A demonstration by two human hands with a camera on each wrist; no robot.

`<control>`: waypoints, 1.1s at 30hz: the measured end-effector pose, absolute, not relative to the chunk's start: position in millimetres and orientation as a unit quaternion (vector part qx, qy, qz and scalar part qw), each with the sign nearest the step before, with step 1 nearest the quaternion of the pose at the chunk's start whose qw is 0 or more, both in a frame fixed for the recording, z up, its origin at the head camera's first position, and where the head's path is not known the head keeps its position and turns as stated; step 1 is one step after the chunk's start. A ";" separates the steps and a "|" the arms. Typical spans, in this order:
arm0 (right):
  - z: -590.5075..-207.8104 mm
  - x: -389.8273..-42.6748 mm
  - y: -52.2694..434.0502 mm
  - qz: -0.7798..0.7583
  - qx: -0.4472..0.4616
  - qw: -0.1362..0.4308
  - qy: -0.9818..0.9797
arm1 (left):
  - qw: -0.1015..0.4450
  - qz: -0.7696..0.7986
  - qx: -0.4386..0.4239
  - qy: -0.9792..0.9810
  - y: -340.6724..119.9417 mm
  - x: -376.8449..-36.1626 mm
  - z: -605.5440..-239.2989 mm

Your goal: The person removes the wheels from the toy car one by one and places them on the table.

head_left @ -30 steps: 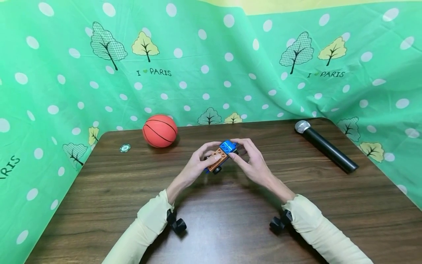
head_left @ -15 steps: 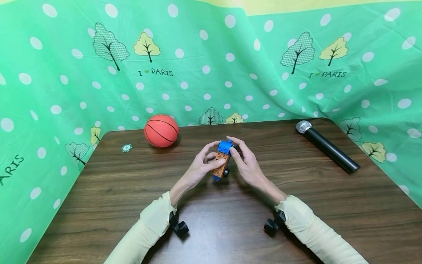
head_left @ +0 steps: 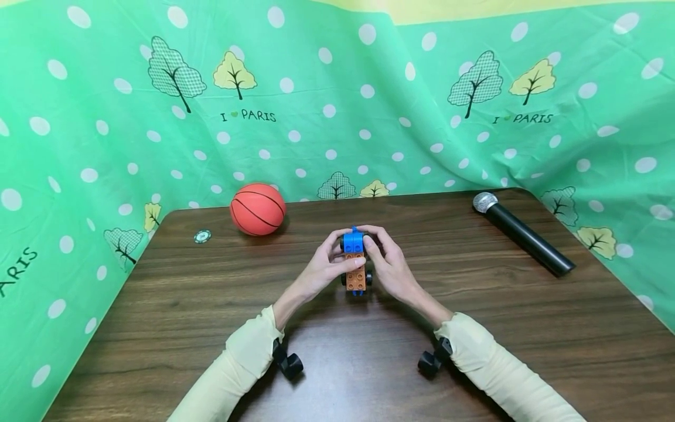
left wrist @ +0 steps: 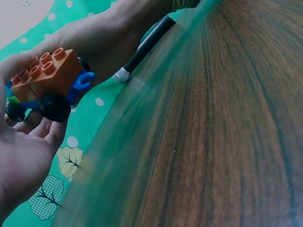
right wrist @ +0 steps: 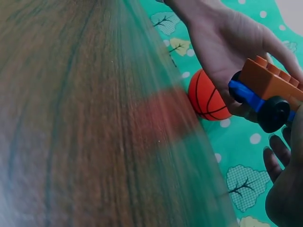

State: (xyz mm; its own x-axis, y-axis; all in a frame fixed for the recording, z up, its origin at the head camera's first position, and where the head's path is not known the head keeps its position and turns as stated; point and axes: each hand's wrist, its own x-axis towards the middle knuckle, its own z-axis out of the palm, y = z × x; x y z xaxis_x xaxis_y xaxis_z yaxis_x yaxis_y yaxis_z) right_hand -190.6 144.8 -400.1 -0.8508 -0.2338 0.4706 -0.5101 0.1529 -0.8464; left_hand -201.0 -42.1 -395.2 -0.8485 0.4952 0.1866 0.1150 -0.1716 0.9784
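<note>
A toy car (head_left: 355, 280) of building blocks has studded orange blocks, a blue block at its far end and black wheels. Both hands hold it over the middle of the table, its length pointing away from me. My left hand (head_left: 323, 266) grips it from the left, thumb across the orange studs. On the other side my right hand (head_left: 391, 268) has its thumb at the blue block and its forefinger round the far end. The left wrist view shows a blue hook on the near end of the car (left wrist: 52, 78). In the right wrist view, the right hand (right wrist: 289, 175) partly covers it.
A red ball (head_left: 258, 209) with black lines stands at the back left of the wooden table (head_left: 174, 316). Left of it lies a small round chip (head_left: 203, 236). A black microphone (head_left: 522, 234) lies at the back right. Behind hangs a green dotted cloth (head_left: 337, 76).
The toy car has turned from a slant to pointing straight away from me. Both hands have moved with it, the right one drawing slightly nearer and to the left.
</note>
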 end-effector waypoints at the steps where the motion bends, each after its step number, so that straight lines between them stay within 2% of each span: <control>1: -400.3 -190.5 144.1 0.606 0.245 0.113 -0.748 | 0.128 0.725 0.240 0.633 -42.0 -200.7 -395.1; 14: -404.1 -190.4 138.5 0.615 0.213 0.130 -0.748 | 0.112 0.714 0.239 0.648 -42.2 -200.5 -393.3; 27: -410.3 -193.4 136.0 0.561 0.214 0.252 -0.759 | 0.117 0.706 0.240 0.656 -41.9 -201.4 -392.2; 33: -412.0 -197.2 139.6 0.533 0.242 0.284 -0.760 | 0.122 0.705 0.233 0.658 -41.1 -200.3 -392.6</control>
State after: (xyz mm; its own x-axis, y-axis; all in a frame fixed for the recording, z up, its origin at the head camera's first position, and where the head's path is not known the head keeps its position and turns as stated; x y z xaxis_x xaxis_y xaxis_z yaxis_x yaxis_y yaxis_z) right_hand -197.2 139.6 -412.0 -0.7214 -0.0658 0.6894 -0.6706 0.3152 -0.6716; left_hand -200.3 -41.1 -392.6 -0.8614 0.4791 0.1686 0.1350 -0.1040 0.9854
